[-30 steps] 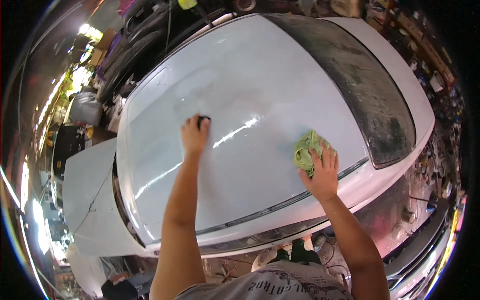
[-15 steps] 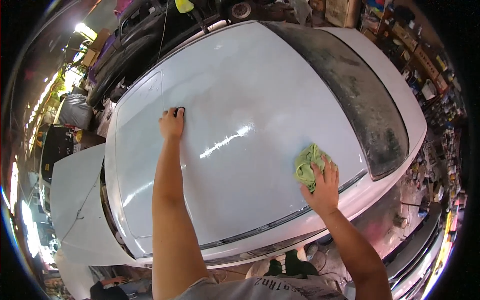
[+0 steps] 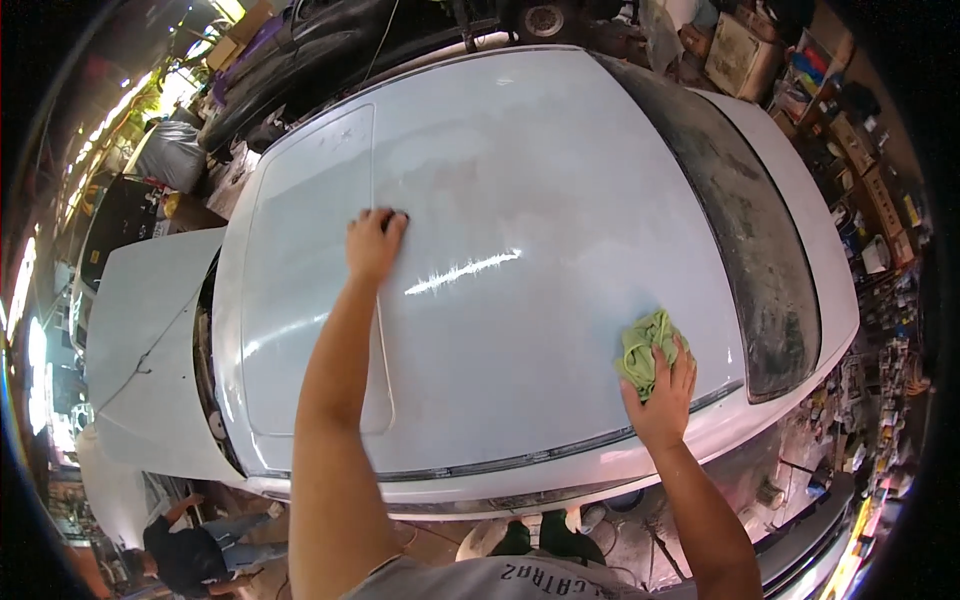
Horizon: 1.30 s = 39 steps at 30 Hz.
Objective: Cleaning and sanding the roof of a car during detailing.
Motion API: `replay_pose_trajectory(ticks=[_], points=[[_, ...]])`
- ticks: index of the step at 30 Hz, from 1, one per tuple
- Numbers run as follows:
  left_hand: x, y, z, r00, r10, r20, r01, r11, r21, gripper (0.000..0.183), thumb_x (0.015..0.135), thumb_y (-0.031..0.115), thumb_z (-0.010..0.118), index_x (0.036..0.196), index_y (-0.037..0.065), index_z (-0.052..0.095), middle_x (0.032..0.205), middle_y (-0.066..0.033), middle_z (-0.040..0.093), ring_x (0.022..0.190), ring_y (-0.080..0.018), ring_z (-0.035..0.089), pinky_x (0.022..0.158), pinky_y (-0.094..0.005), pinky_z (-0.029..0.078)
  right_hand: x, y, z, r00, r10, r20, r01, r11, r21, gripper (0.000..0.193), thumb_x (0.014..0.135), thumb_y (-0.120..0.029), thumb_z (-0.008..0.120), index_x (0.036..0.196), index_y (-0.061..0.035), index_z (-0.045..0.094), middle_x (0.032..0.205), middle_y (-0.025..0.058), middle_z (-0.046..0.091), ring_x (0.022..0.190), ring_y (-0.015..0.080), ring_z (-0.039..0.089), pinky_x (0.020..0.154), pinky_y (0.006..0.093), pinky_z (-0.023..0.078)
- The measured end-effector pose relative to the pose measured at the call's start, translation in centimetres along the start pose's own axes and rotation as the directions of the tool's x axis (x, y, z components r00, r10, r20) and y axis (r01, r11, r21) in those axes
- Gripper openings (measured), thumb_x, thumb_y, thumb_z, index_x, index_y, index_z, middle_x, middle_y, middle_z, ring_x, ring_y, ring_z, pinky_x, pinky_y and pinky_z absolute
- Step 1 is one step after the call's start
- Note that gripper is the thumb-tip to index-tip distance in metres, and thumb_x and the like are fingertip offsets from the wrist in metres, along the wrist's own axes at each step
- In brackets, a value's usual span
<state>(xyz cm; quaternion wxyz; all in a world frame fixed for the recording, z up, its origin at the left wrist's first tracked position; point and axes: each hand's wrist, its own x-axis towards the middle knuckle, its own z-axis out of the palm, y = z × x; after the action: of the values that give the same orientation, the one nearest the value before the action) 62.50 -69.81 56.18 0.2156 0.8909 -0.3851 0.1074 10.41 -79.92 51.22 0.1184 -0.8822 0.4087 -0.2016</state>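
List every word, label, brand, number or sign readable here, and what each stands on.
Wording is not copied out; the places are:
Shirt: dark capitals, only partly in view.
Carton at right: large dark print.
Shelf clutter at right: too small and blurred to read.
Roof and green cloth: no lettering seen.
Black block under the left hand: mostly covered, cannot tell.

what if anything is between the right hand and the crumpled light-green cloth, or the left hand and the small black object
Nothing visible: the right hand rests on the crumpled light-green cloth, and the left hand has its fingers around the small black object at the glossy pale-grey car roof.
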Motion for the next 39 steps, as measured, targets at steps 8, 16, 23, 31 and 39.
replay_pose_trajectory(ticks=[8, 16, 23, 31, 39], points=[[-8.6, 1.2, 0.6, 0.996, 0.085, 0.037, -0.082, 0.995, -0.060, 0.038, 0.095, 0.038, 0.068, 0.121, 0.010, 0.071, 0.120, -0.0137, 0.065, 0.110, -0.0375, 0.056, 0.096, -0.0472, 0.047, -0.2, 1.6, 0.2, 1.000, -0.010, -0.017, 0.009, 0.999, -0.039, 0.074, 0.085, -0.040, 0.075, 0.145, -0.0067, 0.048, 0.158, 0.0248, 0.034, 0.144, 0.0495, 0.034, 0.120, 0.0641, 0.025], [-7.0, -0.1, -0.6, 0.999, 0.047, -0.001, -0.046, 0.992, -0.115, 0.035, 0.095, 0.037, 0.068, 0.113, 0.008, 0.074, 0.117, -0.0155, 0.068, 0.107, -0.0394, 0.058, 0.095, -0.0482, 0.047, 0.0, 0.7, -0.5, 1.000, 0.004, -0.012, -0.004, 0.999, -0.042, 0.074, 0.085, -0.039, 0.074, 0.145, -0.0051, 0.047, 0.157, 0.0255, 0.034, 0.143, 0.0503, 0.034, 0.119, 0.0649, 0.025], [1.6, -2.7, 1.2, 0.995, -0.067, -0.071, 0.075, 0.990, 0.120, 0.038, 0.096, 0.044, 0.063, 0.115, 0.013, 0.074, 0.117, -0.0128, 0.069, 0.110, -0.0397, 0.059, 0.095, -0.0476, 0.049, 0.1, 0.2, 0.5, 0.998, -0.056, -0.013, 0.057, 0.998, 0.014, 0.075, 0.084, -0.038, 0.074, 0.145, -0.0041, 0.047, 0.156, 0.0268, 0.034, 0.143, 0.0500, 0.034, 0.119, 0.0650, 0.025], [-23.6, 6.6, -4.2, 0.971, 0.184, 0.151, -0.173, 0.981, -0.083, 0.040, 0.091, 0.038, 0.073, 0.122, 0.012, 0.071, 0.124, -0.0118, 0.065, 0.111, -0.0376, 0.056, 0.101, -0.0482, 0.045, 0.0, 1.0, -0.4, 1.000, 0.017, -0.013, -0.017, 0.999, -0.037, 0.073, 0.086, -0.039, 0.073, 0.146, -0.0061, 0.047, 0.158, 0.0233, 0.034, 0.145, 0.0483, 0.032, 0.120, 0.0640, 0.024], [0.5, 8.0, 3.5, 0.998, 0.036, 0.052, -0.035, 0.999, -0.009, 0.037, 0.094, 0.042, 0.066, 0.116, 0.013, 0.073, 0.123, -0.0104, 0.067, 0.113, -0.0374, 0.057, 0.099, -0.0474, 0.049, 0.2, 0.2, 0.4, 1.000, -0.005, -0.003, 0.005, 1.000, 0.017, 0.074, 0.086, -0.041, 0.074, 0.147, -0.0087, 0.048, 0.159, 0.0226, 0.033, 0.147, 0.0467, 0.031, 0.120, 0.0643, 0.024]])
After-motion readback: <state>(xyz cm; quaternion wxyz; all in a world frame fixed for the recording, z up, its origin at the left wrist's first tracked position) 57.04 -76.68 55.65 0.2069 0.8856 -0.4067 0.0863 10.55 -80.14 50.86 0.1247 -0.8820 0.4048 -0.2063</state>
